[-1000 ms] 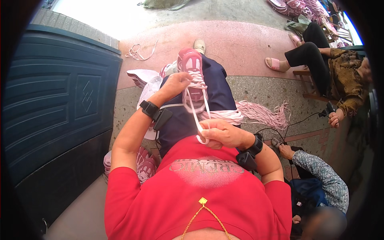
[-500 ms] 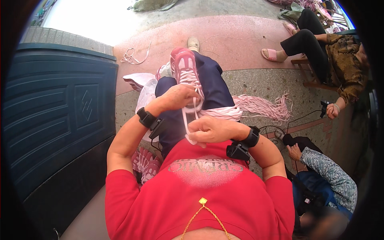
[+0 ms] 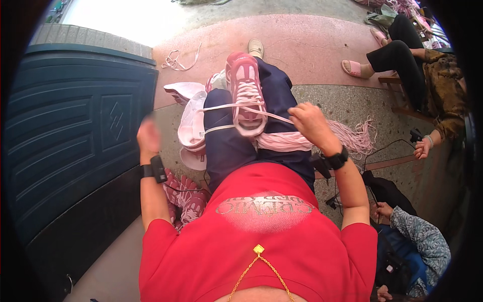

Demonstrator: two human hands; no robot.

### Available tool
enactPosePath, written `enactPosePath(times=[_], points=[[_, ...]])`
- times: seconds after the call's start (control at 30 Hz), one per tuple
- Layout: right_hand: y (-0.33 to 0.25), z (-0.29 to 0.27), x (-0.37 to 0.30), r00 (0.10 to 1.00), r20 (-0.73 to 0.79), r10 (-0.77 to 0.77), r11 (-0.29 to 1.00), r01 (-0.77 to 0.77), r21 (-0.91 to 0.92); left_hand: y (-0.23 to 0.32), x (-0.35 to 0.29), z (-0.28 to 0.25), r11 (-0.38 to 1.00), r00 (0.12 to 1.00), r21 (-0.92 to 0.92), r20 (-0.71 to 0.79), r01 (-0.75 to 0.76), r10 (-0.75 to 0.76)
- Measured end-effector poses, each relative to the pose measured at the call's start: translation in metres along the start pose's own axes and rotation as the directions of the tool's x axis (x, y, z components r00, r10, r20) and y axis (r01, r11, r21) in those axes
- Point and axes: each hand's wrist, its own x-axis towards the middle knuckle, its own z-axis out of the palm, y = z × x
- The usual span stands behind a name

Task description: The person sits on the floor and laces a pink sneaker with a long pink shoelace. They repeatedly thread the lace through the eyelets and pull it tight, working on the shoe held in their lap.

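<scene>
The pink-and-white lace-up sports shoe (image 3: 245,83) rested on the lap of navy cloth trousers (image 3: 219,151), its toe toward the knee edge and its open heel toward the wearer's body. The right hand (image 3: 313,123) appeared to pinch a narrow pale pink lace (image 3: 276,118) running toward the lap's right edge. The left hand (image 3: 148,136), blurred, was well beyond the left edge; its grip could not be told. With neither hand steadying the shoe, a hard one-sided pull could have tipped it. The bundle of pale pink laces (image 3: 284,142), just beside, could have snagged that strand.
</scene>
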Motion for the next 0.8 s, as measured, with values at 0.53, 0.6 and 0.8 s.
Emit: enactPosePath(times=[0.53, 0.6, 0.8], points=[[-0.032, 0.039, -0.018, 0.985, -0.174, 0.001, 1.000, -0.005, -0.021, -0.020, -0.062, 0.193, -0.159, 0.466, 0.440, 0.858, -0.884, -0.217], [-0.028, 0.042, -0.020, 0.973, -0.227, -0.035, 0.997, 0.017, -0.081, -0.021, -0.088, 0.191, -0.332, 0.396, 0.305, 0.882, -0.893, -0.255], [-0.033, 0.032, -0.027, 0.917, -0.397, 0.026, 0.983, -0.096, -0.157, -0.038, -0.068, 0.144, -0.464, 0.633, 0.543, 0.773, -0.700, -0.050]])
